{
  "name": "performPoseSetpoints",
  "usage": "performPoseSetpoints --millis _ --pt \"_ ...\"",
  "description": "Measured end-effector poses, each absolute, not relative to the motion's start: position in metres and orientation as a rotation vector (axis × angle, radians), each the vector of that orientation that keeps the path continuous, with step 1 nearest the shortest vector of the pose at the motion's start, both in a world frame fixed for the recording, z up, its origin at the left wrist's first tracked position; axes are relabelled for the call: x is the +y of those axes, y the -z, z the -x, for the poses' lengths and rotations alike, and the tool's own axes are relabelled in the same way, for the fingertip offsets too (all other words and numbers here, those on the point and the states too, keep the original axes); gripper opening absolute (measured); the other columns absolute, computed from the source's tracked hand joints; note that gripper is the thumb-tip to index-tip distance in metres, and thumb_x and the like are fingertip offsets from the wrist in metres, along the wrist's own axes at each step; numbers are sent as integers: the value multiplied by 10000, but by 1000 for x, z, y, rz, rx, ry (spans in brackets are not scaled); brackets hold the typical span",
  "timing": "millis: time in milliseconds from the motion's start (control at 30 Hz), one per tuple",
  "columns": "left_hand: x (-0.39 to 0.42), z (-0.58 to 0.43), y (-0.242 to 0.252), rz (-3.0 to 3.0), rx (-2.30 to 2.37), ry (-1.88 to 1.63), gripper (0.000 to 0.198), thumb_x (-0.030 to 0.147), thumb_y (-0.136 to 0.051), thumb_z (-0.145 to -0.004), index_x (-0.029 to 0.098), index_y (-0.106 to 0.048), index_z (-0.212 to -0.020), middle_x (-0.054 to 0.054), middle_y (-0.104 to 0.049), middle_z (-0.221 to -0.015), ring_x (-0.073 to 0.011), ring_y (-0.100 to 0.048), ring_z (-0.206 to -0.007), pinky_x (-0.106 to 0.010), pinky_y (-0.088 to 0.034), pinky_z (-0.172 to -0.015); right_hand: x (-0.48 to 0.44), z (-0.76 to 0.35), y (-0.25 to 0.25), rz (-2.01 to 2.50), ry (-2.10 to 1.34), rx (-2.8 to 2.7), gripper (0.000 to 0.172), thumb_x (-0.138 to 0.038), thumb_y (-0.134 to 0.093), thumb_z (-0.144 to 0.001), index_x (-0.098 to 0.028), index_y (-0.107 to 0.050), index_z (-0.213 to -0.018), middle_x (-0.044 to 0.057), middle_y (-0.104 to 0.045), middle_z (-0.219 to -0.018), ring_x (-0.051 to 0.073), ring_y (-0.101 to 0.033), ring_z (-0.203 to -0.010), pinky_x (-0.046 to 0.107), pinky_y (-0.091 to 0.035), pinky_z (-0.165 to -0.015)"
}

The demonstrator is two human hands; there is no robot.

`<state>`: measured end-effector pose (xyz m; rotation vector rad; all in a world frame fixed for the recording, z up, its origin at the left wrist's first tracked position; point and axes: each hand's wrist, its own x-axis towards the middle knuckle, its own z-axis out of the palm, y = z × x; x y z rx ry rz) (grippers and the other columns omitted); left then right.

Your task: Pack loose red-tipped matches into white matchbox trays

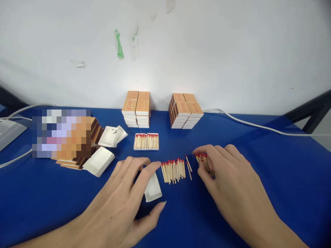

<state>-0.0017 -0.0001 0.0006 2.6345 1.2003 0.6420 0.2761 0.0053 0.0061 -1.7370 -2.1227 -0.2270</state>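
My left hand hovers over a white matchbox tray, thumb and index finger spread apart with nothing between them. To the right of its index fingertip lies a row of red-tipped matches on the blue table. Two loose matches rest just right of that row. My right hand curls round a bunch of matches, thumb on the near side and index finger on the far side; part of the bunch is hidden under the hand. Behind the row stand two trays filled with matches.
At the wall are two stacks of matchboxes, a left stack and a right stack. White trays and flat box sleeves lie at the left, partly under a blurred patch. A white cable crosses the back right of the blue table.
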Motion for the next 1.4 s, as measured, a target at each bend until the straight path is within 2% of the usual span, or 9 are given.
performPoseSetpoints --millis 433,667,1000,1133,1300,1400 --pt "0 2 0 -2638 1201 -658 539 333 -623 -1104 219 -509 -1618 -135 -612 -1484 -325 -577 -1357 -511 -505 -1119 6 -279 -6 1760 251 -2137 176 -202 -529 -1120 -212 -704 -1120 63 -703 -871 299 -548 -855 448 -440 -768" --pt "0 2 0 -2622 1197 -649 546 308 -628 -1098 222 -500 -1622 -142 -608 -1489 -330 -584 -1374 -536 -498 -1123 7 -276 -8 1758 231 -2142 150 -224 -577 -1113 -241 -679 -1004 58 -712 -855 299 -553 -836 425 -389 -738" --pt "2 3 1 -2638 1164 -666 562 303 -643 -1089 211 -501 -1625 -163 -616 -1481 -339 -588 -1341 -533 -519 -1087 9 -276 -6 1752 179 -2144 110 -236 -624 -1108 -218 -733 -1115 68 -734 -895 311 -569 -882 435 -414 -760" --pt "1 2 0 -2635 1190 -642 552 305 -628 -1103 213 -491 -1629 -154 -603 -1500 -331 -573 -1365 -527 -501 -1116 10 -274 -5 1737 36 -2126 138 -234 -620 -1121 -217 -734 -1197 65 -727 -942 301 -556 -924 441 -453 -804" --pt "0 2 0 -2636 1191 -646 550 312 -627 -1102 222 -495 -1628 -156 -615 -1495 -338 -580 -1375 -531 -504 -1117 8 -272 -5 1699 -22 -2124 159 -241 -595 -1139 -221 -742 -1197 61 -684 -921 294 -539 -926 454 -464 -808" --pt "0 2 0 -2633 1198 -639 551 324 -628 -1102 227 -496 -1627 -164 -618 -1502 -346 -590 -1358 -551 -508 -1115 8 -272 -6 1695 12 -2126 246 -243 -564 -1151 -212 -742 -1319 69 -665 -927 293 -535 -924 466 -479 -810"
